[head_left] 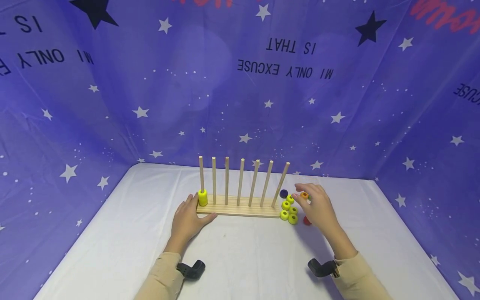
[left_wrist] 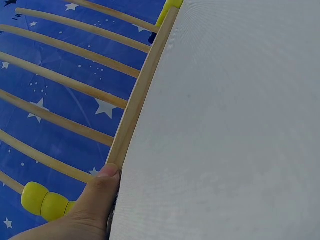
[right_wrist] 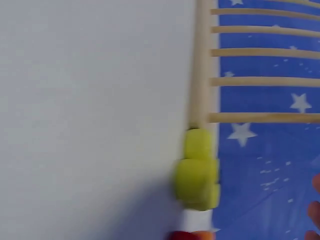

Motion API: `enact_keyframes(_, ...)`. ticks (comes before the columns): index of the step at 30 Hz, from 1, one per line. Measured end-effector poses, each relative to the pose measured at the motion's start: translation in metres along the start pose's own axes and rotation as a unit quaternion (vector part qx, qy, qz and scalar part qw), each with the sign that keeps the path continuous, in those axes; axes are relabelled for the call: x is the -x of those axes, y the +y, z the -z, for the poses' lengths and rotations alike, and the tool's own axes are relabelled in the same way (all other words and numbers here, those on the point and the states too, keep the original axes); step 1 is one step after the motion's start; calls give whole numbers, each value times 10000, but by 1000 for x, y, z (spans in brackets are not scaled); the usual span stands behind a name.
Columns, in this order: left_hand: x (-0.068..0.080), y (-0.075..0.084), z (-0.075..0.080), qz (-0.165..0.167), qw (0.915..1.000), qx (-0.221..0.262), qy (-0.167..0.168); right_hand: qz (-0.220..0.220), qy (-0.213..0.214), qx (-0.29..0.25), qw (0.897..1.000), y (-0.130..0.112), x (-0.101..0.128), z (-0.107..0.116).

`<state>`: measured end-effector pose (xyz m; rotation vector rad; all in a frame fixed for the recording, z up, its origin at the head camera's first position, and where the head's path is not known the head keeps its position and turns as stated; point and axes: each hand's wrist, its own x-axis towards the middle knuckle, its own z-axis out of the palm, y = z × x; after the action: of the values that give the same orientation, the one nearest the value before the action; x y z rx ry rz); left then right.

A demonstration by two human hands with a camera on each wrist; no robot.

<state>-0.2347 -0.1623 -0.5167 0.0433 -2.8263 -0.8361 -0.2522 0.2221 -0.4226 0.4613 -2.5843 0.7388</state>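
Wooden rack (head_left: 243, 211) stands on the bench (head_left: 247, 258) before me, my left hand (head_left: 186, 218) gripping its left end, thumb at the front edge. By its right end lie a red bead (head_left: 306, 221) and loose yellow beads (head_left: 293, 220); my right hand (head_left: 316, 206) hovers close by, thumb and forefinger parted. Farther back, stacked yellow beads (head_left: 203, 198) sit on the leftmost peg (head_left: 201, 173), then an orange bead (head_left: 304, 195), a dark blue bead (head_left: 283, 193) and the starry curtain (head_left: 225, 96).
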Motion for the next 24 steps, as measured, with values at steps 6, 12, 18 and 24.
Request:
enact_keyframes(6,-1,-1,-1,-63,10000,-15,75,-469,-303,-32,9984,20,15,-15)
enact_keyframes(12,-1,-1,-1,-62,9999,1,83,-669,-657,-53,9956,38,24,-27)
enact_keyframes(18,0,-1,-1,-44,10000,-25,53,-693,-854,67,9939,49,32,-35)
enact_keyframes(24,0,0,-1,-3,10000,-24,29,-491,-749,386,9952,54,36,-42)
